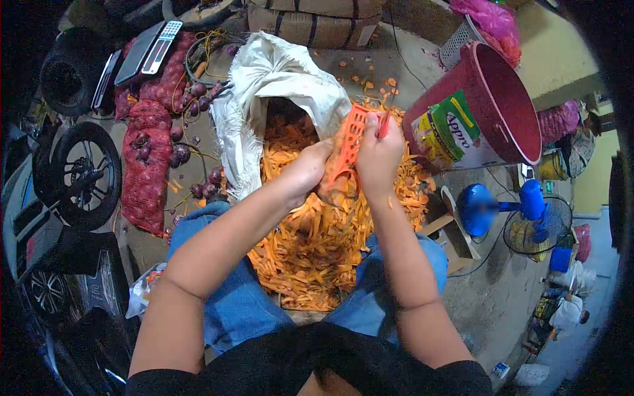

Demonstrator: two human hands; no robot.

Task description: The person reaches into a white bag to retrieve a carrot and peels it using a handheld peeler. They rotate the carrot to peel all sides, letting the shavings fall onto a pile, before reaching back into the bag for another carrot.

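An orange slotted plastic piece [350, 142], like the side of a small basket, is held up between my two hands over a large heap of orange peelings [317, 244]. My left hand [312, 166] is closed at its left edge, its fingers largely hidden. My right hand [381, 155] is closed round a red-handled tool [384, 125], against the plastic's right side; the tool's working end cannot be made out. Beneath the hands, something orange and carrot-like is blurred. A white woven sack [264, 72] lies open behind the heap, with more peelings inside its mouth.
A large dark red bucket [429, 99] with a green label leans at right. Red net bags of onions [146, 171] lie at left, loose onions beside them. A scale [148, 53] rests on one bag. A motorcycle wheel [84, 175], blue fan [531, 211] and cardboard box [452, 237] stand around.
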